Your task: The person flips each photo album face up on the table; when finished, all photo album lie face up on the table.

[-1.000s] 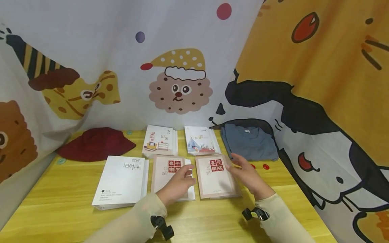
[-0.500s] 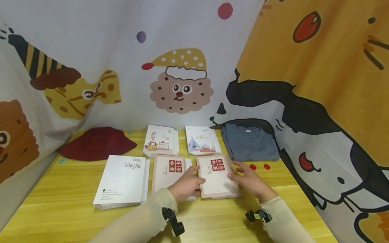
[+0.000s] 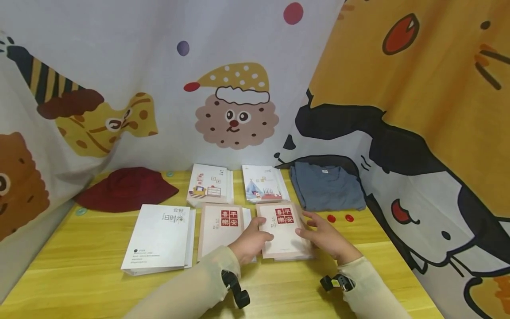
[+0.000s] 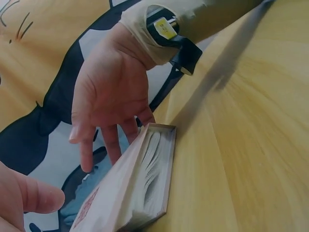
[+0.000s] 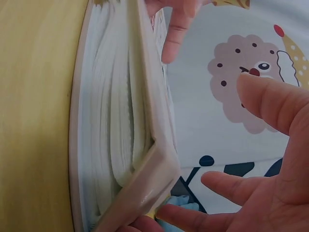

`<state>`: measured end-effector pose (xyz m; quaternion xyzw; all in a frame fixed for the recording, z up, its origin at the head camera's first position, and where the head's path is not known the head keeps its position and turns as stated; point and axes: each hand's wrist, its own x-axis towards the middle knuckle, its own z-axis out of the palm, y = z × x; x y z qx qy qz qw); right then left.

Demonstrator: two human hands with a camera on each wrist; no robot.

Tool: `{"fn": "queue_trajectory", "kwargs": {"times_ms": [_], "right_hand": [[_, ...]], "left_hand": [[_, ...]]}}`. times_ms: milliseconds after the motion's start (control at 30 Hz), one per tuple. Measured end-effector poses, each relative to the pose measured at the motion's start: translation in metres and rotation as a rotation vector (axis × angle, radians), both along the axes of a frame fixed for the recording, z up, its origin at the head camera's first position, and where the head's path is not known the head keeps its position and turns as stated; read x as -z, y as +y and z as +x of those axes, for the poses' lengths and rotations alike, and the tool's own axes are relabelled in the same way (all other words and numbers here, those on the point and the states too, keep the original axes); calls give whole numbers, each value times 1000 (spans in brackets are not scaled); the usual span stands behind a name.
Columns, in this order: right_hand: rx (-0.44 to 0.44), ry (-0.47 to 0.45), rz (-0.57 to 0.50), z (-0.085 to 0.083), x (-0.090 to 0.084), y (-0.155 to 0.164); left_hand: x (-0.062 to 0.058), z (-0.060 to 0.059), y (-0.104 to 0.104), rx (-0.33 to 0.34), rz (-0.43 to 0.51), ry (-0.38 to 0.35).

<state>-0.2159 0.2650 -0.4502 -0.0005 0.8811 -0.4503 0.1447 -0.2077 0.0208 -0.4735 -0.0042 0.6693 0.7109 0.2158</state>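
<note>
A beige-bordered photo album (image 3: 283, 243) with a red block of characters lies between my two hands in the head view. My left hand (image 3: 250, 241) is at its left edge, thumb over the cover. At the right edge is my right hand (image 3: 328, 239), fingers extended. In the left wrist view the right hand (image 4: 111, 87) has its fingers spread behind the album (image 4: 123, 193), whose page edges show. In the right wrist view the right fingers are straight beside the album's spine (image 5: 159, 179); lower fingertips are partly hidden by it.
A matching album (image 3: 217, 241) and a larger white album (image 3: 159, 235) lie left. Behind stand two illustrated albums (image 3: 209, 181) (image 3: 263, 184), a dark red hat (image 3: 127, 188) and a folded blue-grey shirt (image 3: 328, 186). Red discs (image 3: 349, 218) lie right; a printed curtain (image 3: 151, 26) borders the table.
My left hand has moved right, from over the middle album to the left edge of the right album. The right hand stays by the right edge, shifting slightly.
</note>
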Motion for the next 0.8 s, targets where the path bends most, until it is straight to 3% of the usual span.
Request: {"fn": "queue_trajectory", "kwargs": {"times_ms": [233, 467, 700, 800], "right_hand": [[0, -10, 5, 1, 0, 0], [0, -5, 13, 2, 1, 1], [-20, 10, 16, 2, 4, 1], [-41, 19, -5, 2, 6, 0]], "left_hand": [[0, -1, 2, 4, 29, -11], [-1, -1, 3, 26, -5, -7], [0, -1, 2, 9, 57, -14], [-1, -2, 0, 35, 88, 13]]}}
